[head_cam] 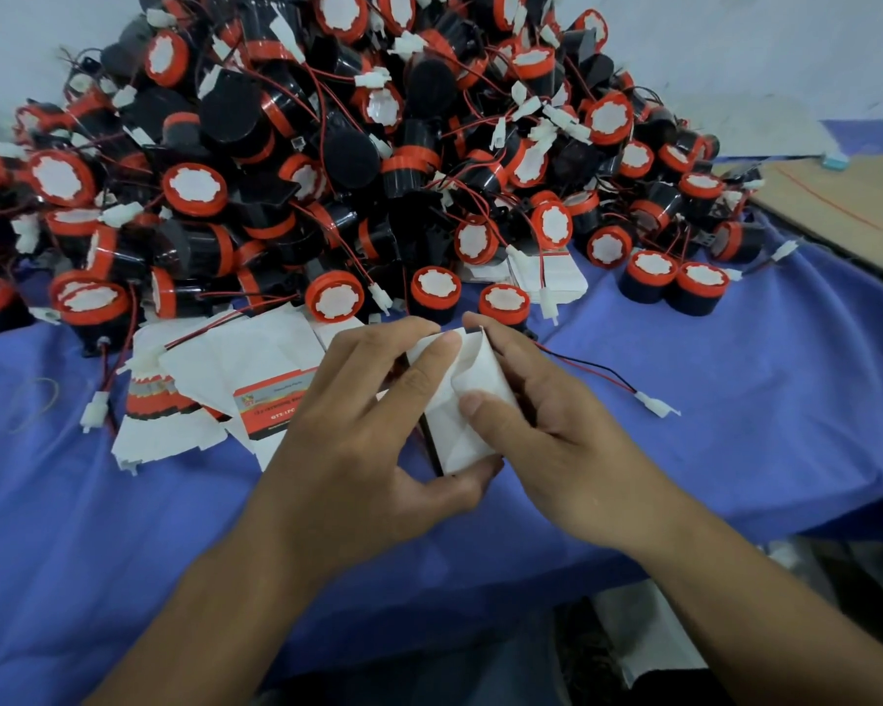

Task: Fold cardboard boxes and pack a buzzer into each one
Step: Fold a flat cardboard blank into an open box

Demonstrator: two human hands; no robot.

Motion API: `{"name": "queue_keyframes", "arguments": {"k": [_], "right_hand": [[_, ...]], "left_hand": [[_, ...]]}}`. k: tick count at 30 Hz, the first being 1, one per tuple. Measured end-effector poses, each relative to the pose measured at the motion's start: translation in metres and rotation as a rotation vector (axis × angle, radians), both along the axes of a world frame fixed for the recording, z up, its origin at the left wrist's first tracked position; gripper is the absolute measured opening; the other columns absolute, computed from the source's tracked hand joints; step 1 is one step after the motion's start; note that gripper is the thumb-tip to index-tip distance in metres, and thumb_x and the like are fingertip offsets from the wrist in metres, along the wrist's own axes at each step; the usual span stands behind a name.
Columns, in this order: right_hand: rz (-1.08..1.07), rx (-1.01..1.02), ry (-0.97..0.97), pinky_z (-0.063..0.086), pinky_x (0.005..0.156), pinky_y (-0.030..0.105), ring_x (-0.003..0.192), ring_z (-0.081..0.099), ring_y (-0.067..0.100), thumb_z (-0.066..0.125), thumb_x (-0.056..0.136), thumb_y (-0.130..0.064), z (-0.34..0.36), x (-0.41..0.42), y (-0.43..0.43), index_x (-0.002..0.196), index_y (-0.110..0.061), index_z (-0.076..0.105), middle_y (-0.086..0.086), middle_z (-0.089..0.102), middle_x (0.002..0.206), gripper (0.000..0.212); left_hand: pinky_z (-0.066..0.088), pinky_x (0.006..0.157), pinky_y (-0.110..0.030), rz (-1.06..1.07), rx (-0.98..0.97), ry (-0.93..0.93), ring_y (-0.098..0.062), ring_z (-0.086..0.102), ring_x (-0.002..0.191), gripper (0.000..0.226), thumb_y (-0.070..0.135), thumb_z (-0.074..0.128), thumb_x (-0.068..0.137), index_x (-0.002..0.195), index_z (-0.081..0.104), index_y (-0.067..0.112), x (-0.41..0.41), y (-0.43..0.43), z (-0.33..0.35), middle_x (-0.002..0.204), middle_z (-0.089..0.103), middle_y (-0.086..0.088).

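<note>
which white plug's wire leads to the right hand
The plug alone on the blue cloth right of the right hand; its red-and-black wire runs from behind that hand.

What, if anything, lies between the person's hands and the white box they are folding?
Nothing visible does. The left hand and the right hand grip the white box directly. A red-and-black wire trails off to the right of the right hand, clear of the grip.

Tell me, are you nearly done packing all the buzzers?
Not nearly. No finished box shows. The left hand and right hand hold one white box, its flaps half folded. Still to do: a big pile of buzzers waits behind, and flat boxes lie on the blue cloth.
</note>
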State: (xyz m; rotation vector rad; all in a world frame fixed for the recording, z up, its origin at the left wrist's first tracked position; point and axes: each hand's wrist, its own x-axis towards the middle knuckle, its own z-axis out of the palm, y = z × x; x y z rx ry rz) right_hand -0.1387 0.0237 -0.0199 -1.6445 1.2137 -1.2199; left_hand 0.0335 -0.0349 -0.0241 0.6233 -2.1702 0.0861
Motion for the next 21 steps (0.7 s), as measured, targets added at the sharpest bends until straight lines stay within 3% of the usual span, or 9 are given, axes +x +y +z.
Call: {"name": "queue_keyframes", "arguments": {"k": [4, 8, 15, 19, 21], "right_hand": [[-0.012, 0.033, -0.064, 0.050, 0.102, 0.026, 0.126, 0.057, 0.004, 0.050, 0.101, -0.022, -0.004, 0.000, -0.002, 0.149, -0.038, 0.036, -0.025, 0.060, 0.132, 0.052], [-0.030, 0.035, -0.084, 0.047, 0.108, 0.030, 0.131, 0.053, 0.003, 0.048, 0.101, -0.023, -0.008, 0.002, -0.003, 0.154, -0.030, 0.035, -0.025, 0.057, 0.137, 0.055], [-0.029, 0.032, -0.062, 0.038, 0.104, 0.008, 0.134, 0.040, -0.016, 0.045, 0.105, -0.032, -0.012, 0.010, -0.002, 0.158, -0.032, 0.017, -0.045, 0.046, 0.137, 0.060], [-0.069, -0.009, 0.013, 0.027, 0.121, 0.025, 0.147, 0.021, -0.009, 0.039, 0.102, -0.041, -0.015, 0.018, -0.003, 0.160, -0.030, 0.002, -0.021, 0.024, 0.163, 0.070], [-0.057, -0.013, -0.008, 0.027, 0.121, 0.024, 0.148, 0.019, -0.010, 0.038, 0.102, -0.045, -0.015, 0.018, -0.004, 0.158, -0.036, 0.003, -0.021, 0.020, 0.165, 0.067]], "left_hand": [[0.046, 0.094, -0.033, -0.001, 0.016, 0.015, -0.036, 0.060, 0.105, 0.064, 0.040, 0.078, 0.082, 0.121, 0.064, -0.009, 0.001, -0.001, 0.000, 0.120, 0.062, -0.020], [0.046, 0.093, -0.035, -0.009, 0.014, 0.016, -0.036, 0.060, 0.105, 0.064, 0.040, 0.078, 0.082, 0.121, 0.064, -0.009, 0.001, -0.001, 0.000, 0.121, 0.062, -0.020], [0.048, 0.095, -0.039, -0.016, 0.000, 0.012, -0.037, 0.059, 0.110, 0.062, 0.039, 0.074, 0.086, 0.123, 0.063, -0.009, 0.001, -0.003, -0.004, 0.123, 0.062, -0.021], [0.048, 0.095, -0.039, -0.003, -0.026, 0.001, -0.038, 0.059, 0.109, 0.062, 0.035, 0.080, 0.082, 0.121, 0.064, -0.011, -0.001, -0.003, -0.009, 0.121, 0.062, -0.024], [0.047, 0.097, -0.041, -0.009, -0.017, -0.007, -0.039, 0.058, 0.111, 0.065, 0.037, 0.081, 0.082, 0.123, 0.063, -0.010, 0.001, -0.005, -0.009, 0.123, 0.061, -0.025]]}}
